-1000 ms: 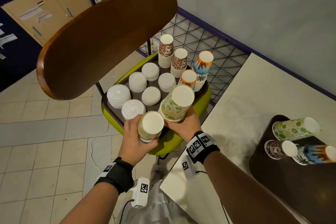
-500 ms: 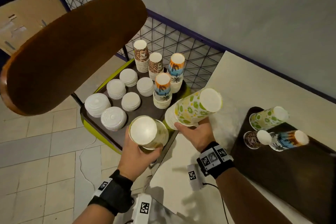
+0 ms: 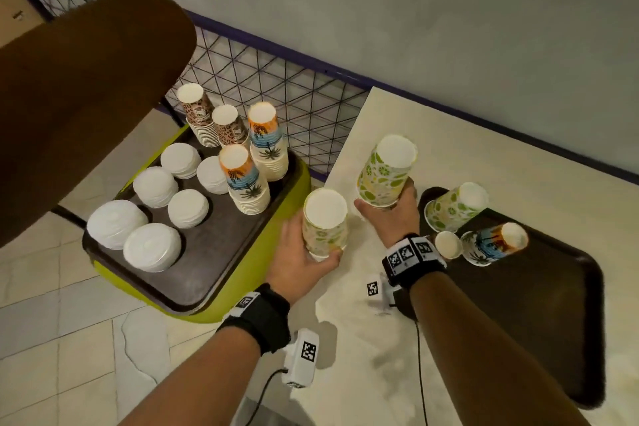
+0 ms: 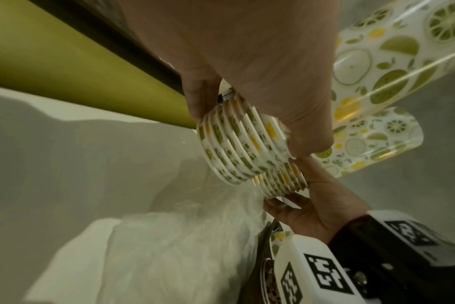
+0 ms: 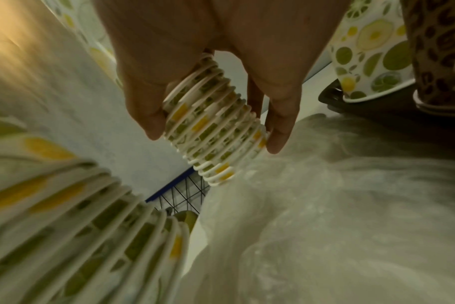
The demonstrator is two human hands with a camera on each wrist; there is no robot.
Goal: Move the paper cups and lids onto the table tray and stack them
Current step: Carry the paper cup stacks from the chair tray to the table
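In the head view my left hand [image 3: 301, 252] grips an upside-down stack of lime-print paper cups [image 3: 325, 221] over the table's left edge. My right hand [image 3: 394, 214] grips a second lime-print stack [image 3: 387, 173], tilted, just left of the dark table tray [image 3: 553, 304]. The left wrist view shows my fingers [image 4: 203, 98] round the stack's rims [image 4: 237, 148]. In the right wrist view my fingers [image 5: 281, 123] clasp the other stack's rims [image 5: 216, 127]. On the table tray stand a lime stack [image 3: 456, 206], a leopard cup [image 3: 447, 244] and a palm-print cup [image 3: 494, 242].
A brown tray [image 3: 214, 252] on a green chair seat [image 3: 276, 235] at the left holds several white lid piles [image 3: 152, 245], leopard cup stacks [image 3: 197, 114] and palm-print stacks [image 3: 245, 180]. The chair's brown backrest [image 3: 86, 97] looms at the upper left. A wire fence [image 3: 276, 90] runs behind.
Both hands have lifted their lime-print stacks off the chair tray and carried them right, over the table edge towards the table tray.
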